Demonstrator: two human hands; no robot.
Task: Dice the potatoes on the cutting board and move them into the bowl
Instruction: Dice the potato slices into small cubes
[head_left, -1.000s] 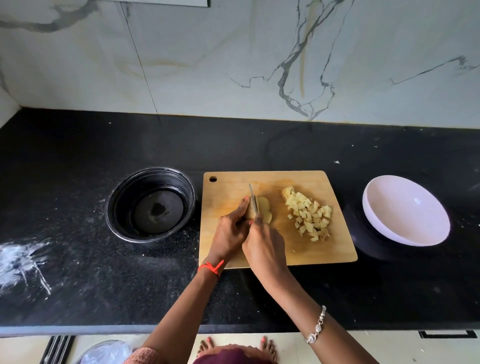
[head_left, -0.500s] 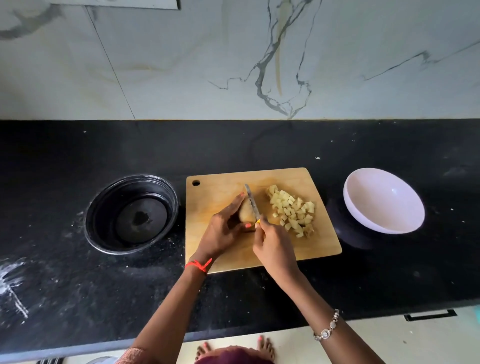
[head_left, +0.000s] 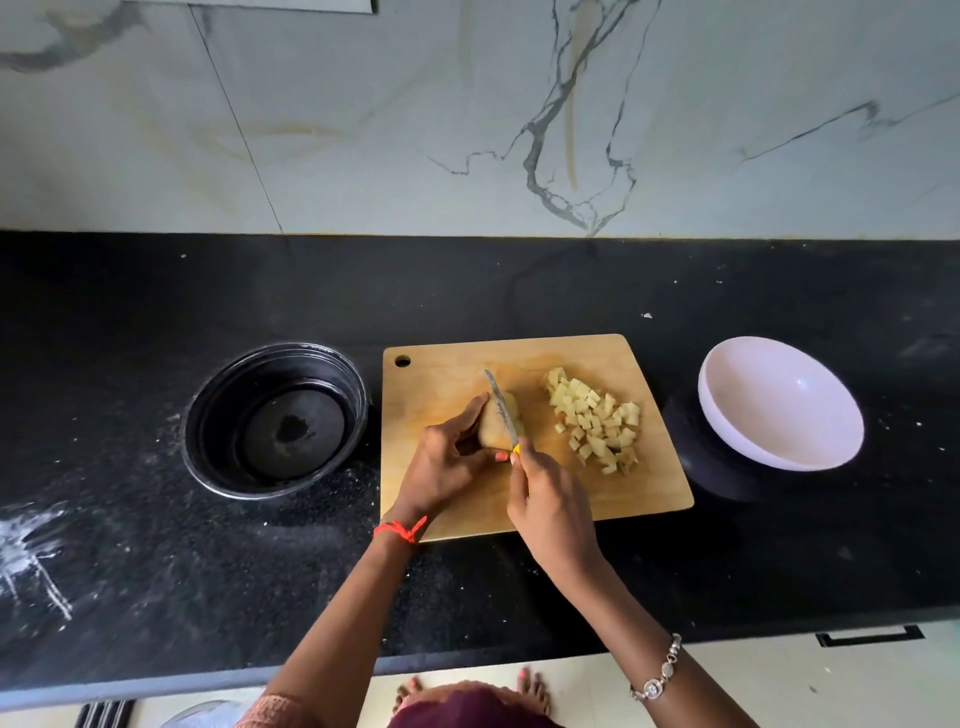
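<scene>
1. Your left hand (head_left: 447, 462) holds a chunk of potato (head_left: 492, 435) on the wooden cutting board (head_left: 649, 499). Your fingers and thumb curl round the chunk from its left side.
2. Your right hand (head_left: 550, 504) grips a small knife (head_left: 501, 408). Your fingers are wrapped tight round the handle, so most of it is hidden. Only a bit of yellow shows at the top of your fist.
3. The knife blade lies across the top of the potato chunk. Its tip points away from you and a little to the left.
4. A pile of small potato cubes (head_left: 597, 421) sits on the right half of the board. It is near the chunk but not touching it.
5. The white bowl (head_left: 769, 415) sits on the black surface (head_left: 156, 571), just beside the right edge of the board.
6. A round black pot (head_left: 228, 395) sits on the surface just beside the left edge of the board.
7. A red thread (head_left: 400, 530) is tied round your left wrist. A silver bracelet (head_left: 657, 675) hangs on your right wrist.
8. A white powdery smear (head_left: 31, 551) marks the surface far to the left.
9. A marble wall (head_left: 467, 104) with dark veins stands behind the surface.
</scene>
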